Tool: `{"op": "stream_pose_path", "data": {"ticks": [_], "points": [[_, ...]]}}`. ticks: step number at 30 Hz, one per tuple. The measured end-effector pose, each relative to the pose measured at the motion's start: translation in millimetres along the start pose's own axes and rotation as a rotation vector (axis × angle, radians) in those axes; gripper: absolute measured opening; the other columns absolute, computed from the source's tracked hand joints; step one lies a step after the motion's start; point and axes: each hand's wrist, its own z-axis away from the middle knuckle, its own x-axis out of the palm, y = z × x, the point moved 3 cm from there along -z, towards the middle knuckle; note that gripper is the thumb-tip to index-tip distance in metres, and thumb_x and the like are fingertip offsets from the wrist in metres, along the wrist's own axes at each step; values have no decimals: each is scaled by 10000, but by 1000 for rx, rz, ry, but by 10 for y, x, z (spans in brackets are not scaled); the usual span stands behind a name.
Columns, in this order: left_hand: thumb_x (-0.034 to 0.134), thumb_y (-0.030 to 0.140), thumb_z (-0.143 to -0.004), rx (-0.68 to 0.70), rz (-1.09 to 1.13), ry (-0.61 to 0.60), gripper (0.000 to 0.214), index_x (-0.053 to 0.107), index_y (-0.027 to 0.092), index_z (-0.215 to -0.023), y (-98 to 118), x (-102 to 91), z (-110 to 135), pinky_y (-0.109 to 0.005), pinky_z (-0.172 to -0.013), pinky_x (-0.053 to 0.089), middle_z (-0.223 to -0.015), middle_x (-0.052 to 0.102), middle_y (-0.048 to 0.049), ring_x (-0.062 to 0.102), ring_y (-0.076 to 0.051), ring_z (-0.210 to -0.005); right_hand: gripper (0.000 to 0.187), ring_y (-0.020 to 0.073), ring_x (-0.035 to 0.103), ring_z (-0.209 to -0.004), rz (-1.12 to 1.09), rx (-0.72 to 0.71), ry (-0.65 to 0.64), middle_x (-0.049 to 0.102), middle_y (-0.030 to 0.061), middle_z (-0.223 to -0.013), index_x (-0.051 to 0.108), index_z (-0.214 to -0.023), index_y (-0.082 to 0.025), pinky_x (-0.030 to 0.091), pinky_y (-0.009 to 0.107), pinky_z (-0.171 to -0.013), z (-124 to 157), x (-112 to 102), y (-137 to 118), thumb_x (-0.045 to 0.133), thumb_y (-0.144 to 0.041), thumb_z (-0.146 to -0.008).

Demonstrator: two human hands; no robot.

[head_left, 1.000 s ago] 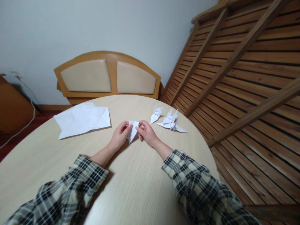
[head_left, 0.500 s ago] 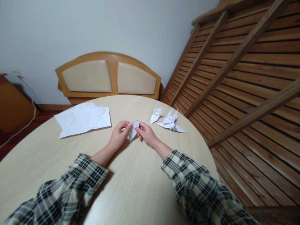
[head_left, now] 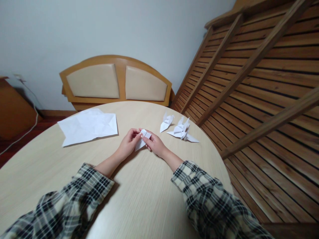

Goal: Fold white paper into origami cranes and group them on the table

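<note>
A small folded piece of white paper (head_left: 140, 144) is held between my two hands, just above the middle of the round table (head_left: 139, 189). My left hand (head_left: 128, 143) pinches its left side, thumb on top. On the other side, my right hand (head_left: 155, 144) grips it with thumb and fingers, the thumb near the left one. The fingers partly cover the paper, so its full shape is hidden. Several folded paper cranes stand to the right of my hands: one crane (head_left: 166, 122) by itself and a close cluster of cranes (head_left: 182, 129) beside it.
Creased white paper sheets (head_left: 89, 127) lie at the table's left back. Behind the table stands a wooden headboard (head_left: 121, 79) with padded panels. A slatted wooden frame (head_left: 261, 99) leans close along the right edge. A white cable (head_left: 31, 127) runs down at the far left.
The folded paper has turned in my fingers and its upper part now shows a different, squarer flap. My hands have shifted only slightly. The cranes and sheets are unmoved.
</note>
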Motion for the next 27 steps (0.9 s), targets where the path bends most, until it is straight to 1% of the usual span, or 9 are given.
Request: {"op": "stream_pose_path", "data": {"ticks": [3,5,8,11,14,18,21,24,27], "points": [[571,421,-908,42,-99,-40,260,662,181,-947,11,5,-2,-337,-812,484,-876,694,-44,620,-206,-836,532,70,406,-472,-13,12,24,503,-67,-634,543,-1392,-173,320,188,-412,-9,-6,24,625,-369,-904],[536,397,-926,52,-156,-45,271,687,176,-973,5,-1,2,-349,-822,485,-902,718,-61,632,-218,-856,525,68,405,-450,-19,25,48,516,-68,-635,554,-1369,-182,312,189,-391,-22,-15,53,637,-393,-895],[536,377,-916,60,-223,0,269,701,177,-988,-11,-20,8,-363,-835,485,-950,735,-84,641,-230,-885,512,63,407,-423,-21,32,90,535,-67,-636,591,-1289,-185,310,188,-364,-44,-27,94,672,-459,-863],[550,373,-904,80,-256,44,248,708,190,-961,-20,-30,12,-358,-821,493,-955,735,-84,643,-226,-881,513,59,411,-416,-25,32,110,543,-66,-636,613,-1212,-187,323,188,-356,-58,-27,104,704,-510,-825],[559,373,-900,92,-261,70,226,701,201,-940,-21,-35,13,-346,-792,501,-946,727,-75,642,-222,-876,490,59,415,-418,-32,34,122,543,-66,-634,621,-1153,-190,321,189,-354,-61,-22,89,716,-524,-807],[587,371,-882,86,-242,116,208,674,197,-958,-17,-50,16,-333,-752,501,-958,705,-72,635,-214,-860,435,60,421,-419,-32,23,135,538,-67,-633,619,-1055,-195,318,193,-351,-62,-19,72,719,-533,-799],[603,376,-875,86,-224,121,205,652,190,-947,-2,-50,21,-327,-726,494,-937,686,-68,624,-206,-829,393,59,418,-413,-37,13,144,527,-71,-627,603,-984,-200,315,192,-347,-63,-20,60,700,-540,-811],[606,367,-878,81,-195,114,184,634,189,-912,12,-43,27,-314,-698,475,-885,670,-56,606,-193,-787,363,60,410,-406,-35,25,153,504,-80,-605,588,-945,-205,299,189,-342,-61,-22,43,678,-535,-826],[596,358,-889,70,-177,105,166,606,194,-875,13,-35,34,-287,-636,430,-779,635,-23,559,-167,-692,344,62,410,-409,-22,36,167,497,-83,-598,579,-939,-206,296,187,-345,-54,-29,21,670,-520,-831]]}}
